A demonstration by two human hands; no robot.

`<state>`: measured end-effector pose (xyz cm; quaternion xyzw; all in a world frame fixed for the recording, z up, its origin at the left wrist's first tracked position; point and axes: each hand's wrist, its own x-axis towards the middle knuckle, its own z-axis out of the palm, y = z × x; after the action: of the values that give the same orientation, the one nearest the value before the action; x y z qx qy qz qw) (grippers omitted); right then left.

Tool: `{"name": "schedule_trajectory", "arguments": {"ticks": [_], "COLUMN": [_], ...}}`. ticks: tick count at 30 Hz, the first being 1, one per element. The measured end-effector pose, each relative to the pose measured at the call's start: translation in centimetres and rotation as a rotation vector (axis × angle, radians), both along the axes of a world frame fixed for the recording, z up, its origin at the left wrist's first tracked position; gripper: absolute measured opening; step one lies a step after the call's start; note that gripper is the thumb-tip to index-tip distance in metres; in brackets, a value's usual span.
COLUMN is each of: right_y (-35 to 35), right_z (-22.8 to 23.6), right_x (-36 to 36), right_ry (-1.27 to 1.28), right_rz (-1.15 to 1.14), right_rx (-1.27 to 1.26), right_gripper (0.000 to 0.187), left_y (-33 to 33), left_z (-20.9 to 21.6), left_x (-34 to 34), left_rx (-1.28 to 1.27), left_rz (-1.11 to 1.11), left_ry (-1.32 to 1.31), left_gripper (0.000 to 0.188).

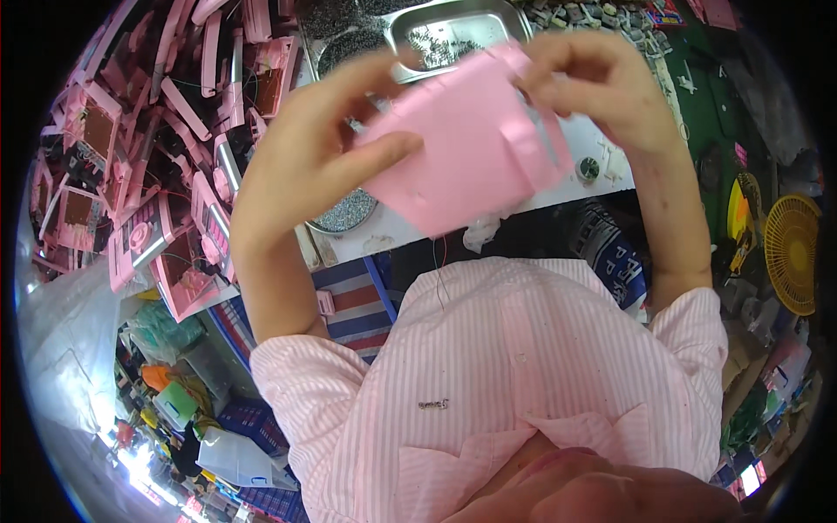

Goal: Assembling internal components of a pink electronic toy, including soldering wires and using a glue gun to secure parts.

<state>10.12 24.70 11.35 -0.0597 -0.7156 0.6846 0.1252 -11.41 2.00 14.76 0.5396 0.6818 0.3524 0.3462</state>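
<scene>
A pink plastic casing (462,144) is held up over the front of the white worktable, tilted and somewhat blurred. My left hand (318,148) grips its left side, thumb across the pink face and fingers behind. At the upper right edge, the curled fingers of my right hand (597,87) close on the casing, near an opening along that side. Thin red and dark wires (442,261) dangle below it. What lies behind the casing is hidden.
A large pile of pink casings and parts (131,166) fills the left. A metal tray (405,30) with small dark pieces stands at the back. Beside my left forearm is a round dish of small metal parts (344,213). A yellow fan (792,253) stands at far right.
</scene>
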Motion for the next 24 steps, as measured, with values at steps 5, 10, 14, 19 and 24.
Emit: {"name": "schedule_trajectory", "arguments": {"ticks": [5,10,14,19,24], "right_y": [-0.9,-9.0,-7.8,-8.4,-8.5], "right_z": [0.5,-4.4,-7.7,-9.1,-9.6], "right_x": [-3.1,0.2,4.4,5.2,5.4], "right_ry": [0.242,0.024,-0.282,-0.401,-0.380], "right_rz": [-0.373,-0.406,-0.353,-0.305,-0.285], "right_rx": [0.429,-0.361,0.150,0.456,0.382], "right_gripper": [0.067,0.063,0.076,0.068,0.066], "left_y": [-1.3,-0.3,-1.8,-2.1,-2.7], "left_z": [-2.7,-9.1,-10.8,-12.3,-14.1], "left_x": [-0.5,5.1,7.9,9.2,9.0], "left_rx": [0.375,0.394,0.083,0.033,0.171], "left_rz": [0.483,0.682,0.572,0.540,0.540], "left_ry": [-0.529,-0.453,0.112,0.242,0.204], "left_gripper": [0.040,0.052,0.076,0.077,0.071]}}
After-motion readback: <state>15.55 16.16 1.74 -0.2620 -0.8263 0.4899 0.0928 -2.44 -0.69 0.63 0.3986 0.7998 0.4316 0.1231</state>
